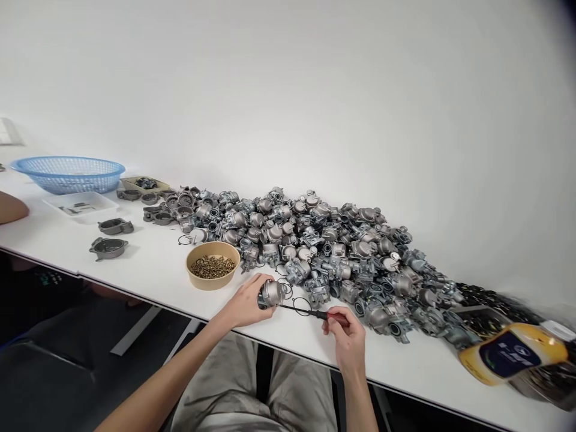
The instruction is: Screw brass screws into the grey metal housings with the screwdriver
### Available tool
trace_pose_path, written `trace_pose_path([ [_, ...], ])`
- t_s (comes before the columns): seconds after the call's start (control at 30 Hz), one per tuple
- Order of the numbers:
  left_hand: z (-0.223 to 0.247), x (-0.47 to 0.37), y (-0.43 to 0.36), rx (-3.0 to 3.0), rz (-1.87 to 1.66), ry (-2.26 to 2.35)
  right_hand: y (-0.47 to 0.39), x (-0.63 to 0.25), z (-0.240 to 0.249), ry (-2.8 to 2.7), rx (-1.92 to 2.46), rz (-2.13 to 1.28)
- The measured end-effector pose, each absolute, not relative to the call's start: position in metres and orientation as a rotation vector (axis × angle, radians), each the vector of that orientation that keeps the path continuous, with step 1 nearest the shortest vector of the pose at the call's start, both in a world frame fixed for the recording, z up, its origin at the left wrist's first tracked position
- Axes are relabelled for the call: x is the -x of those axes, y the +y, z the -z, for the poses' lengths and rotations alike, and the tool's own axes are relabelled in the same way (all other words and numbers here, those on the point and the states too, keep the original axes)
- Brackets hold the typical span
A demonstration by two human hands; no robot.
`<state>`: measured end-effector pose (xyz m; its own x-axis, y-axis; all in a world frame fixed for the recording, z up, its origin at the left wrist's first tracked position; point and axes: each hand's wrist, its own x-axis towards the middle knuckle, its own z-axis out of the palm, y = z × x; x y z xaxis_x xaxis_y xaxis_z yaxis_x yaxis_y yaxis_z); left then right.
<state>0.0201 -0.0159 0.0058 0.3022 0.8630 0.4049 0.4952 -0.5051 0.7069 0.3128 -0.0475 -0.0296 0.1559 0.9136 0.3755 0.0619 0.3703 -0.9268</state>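
Observation:
My left hand (252, 303) is wrapped round a small metal carburetor (273, 293), held just above the table near its front edge. In my right hand (346, 333) is a screwdriver (335, 318) with a red handle and a dark shaft. Its shaft points left, and the tip meets the side of the carburetor, where a screw may sit; that spot is too small to make out. Thin black rubber rings (302, 306) lie on the table behind the shaft. Left of my left hand stands a round cardboard bowl (212, 282) of brass-coloured screws.
A long heap of carburetors (315, 240) runs along the wall. Loose metal bowls (108, 248), a clear tray (81, 207) and a blue basket (67, 174) are at left. A yellow bottle (513, 353) lies at right. Another person's arm (12, 208) rests at far left.

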Motion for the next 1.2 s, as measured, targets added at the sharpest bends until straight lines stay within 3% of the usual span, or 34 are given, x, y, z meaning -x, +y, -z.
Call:
trace_pose_path([
  [1.2, -0.010, -0.017, -0.016, -2.141, -1.023, 1.034, -0.051, -0.309, 0.021, -1.316, 1.062, -0.793],
])
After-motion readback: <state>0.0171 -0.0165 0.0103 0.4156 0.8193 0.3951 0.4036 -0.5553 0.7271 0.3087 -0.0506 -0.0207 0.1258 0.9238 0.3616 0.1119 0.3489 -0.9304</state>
